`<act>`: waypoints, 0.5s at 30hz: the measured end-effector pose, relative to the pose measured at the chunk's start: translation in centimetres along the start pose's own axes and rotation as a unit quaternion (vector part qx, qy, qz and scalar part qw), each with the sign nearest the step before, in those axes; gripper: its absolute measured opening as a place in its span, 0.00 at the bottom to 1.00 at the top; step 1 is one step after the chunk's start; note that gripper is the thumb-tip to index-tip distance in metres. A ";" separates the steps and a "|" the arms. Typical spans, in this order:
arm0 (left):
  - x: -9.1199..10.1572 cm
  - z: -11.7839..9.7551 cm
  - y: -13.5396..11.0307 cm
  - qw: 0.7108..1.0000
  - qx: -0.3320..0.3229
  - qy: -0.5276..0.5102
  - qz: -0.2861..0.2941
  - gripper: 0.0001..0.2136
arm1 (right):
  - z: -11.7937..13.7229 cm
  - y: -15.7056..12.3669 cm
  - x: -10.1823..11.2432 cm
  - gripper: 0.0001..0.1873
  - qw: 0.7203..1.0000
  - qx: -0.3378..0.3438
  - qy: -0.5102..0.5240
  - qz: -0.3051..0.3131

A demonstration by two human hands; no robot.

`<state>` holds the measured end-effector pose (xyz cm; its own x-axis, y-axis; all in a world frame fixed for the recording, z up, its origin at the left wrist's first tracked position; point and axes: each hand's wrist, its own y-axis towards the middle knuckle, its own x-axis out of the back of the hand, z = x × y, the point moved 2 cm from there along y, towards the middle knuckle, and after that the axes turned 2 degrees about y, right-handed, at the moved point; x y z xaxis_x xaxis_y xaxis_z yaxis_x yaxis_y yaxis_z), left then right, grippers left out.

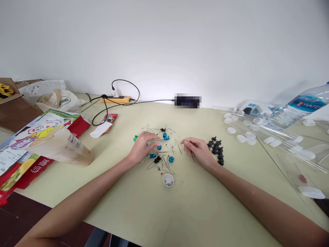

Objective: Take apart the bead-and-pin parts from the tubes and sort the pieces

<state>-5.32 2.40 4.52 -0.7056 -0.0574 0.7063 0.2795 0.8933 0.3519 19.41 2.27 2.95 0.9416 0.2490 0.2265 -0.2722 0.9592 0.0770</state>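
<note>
Clutter sits at the far left of the worktop (195, 206): an open cardboard box (10, 106), a cloth bag (60, 99), printed cartons (38, 132) and a cloudy plastic cup (64, 147) lying on its side across them. Further right, against the wall, a yellow power strip (115, 99) feeds a looping black cable (128, 91), with a small red packet (110, 120) near it.

The left hand (142, 145) lies palm down on the left edge of a loose scatter of bent wires (167, 147) and small blue pieces (165, 136). Its fingers are half curled and their tips touch the wires; whether they grip one cannot be told. The heap is spread flat, probably so that single pieces can be told apart. A white cap (168, 179) lies mouth up just near of the scatter, holding some tiny bits like a dish.

The right hand (199, 150) rests its heel on the worktop just right of the scatter. Thumb and forefinger are closed on a thin wire (182, 138), pinched at one end so that the rest points free, far and left, over the heap.

Just beside that hand, black pieces (216, 150) sit bunched in a pile of their own, seemingly kept apart by kind. Further right lie white caps (231, 130), clear tubes (282, 137), a white power strip (253, 108) and a tipped water bottle (305, 103).
</note>
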 end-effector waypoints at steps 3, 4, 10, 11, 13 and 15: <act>1.8 0.8 1.1 0.997 -0.012 0.076 -0.024 0.11 | 0.0 0.0 0.0 0.19 1.000 0.001 0.004 -0.005; 2.4 1.2 1.6 0.993 -0.003 0.112 -0.023 0.12 | 0.0 0.0 0.0 0.19 1.000 0.001 0.006 -0.006; 3.4 3.4 3.6 0.962 0.113 0.248 0.020 0.12 | 0.1 -0.1 0.0 0.19 1.000 0.005 0.008 -0.010; 3.2 3.6 3.9 0.961 0.121 0.248 0.029 0.12 | 0.2 -0.1 0.0 0.19 1.000 0.007 0.007 -0.010; 2.7 4.0 4.3 0.960 0.132 0.241 0.048 0.13 | 0.4 -0.2 0.0 0.20 1.000 0.010 0.004 -0.012; 2.2 4.4 4.5 0.964 0.139 0.220 0.062 0.12 | 0.5 -0.3 -0.1 0.21 1.000 0.013 -0.001 -0.013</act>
<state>-8.46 8.28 5.01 -0.3161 -0.0712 0.9460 0.1165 0.9867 0.1132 19.32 1.92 3.40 0.9480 0.2246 0.2254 -0.2534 0.9613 0.1079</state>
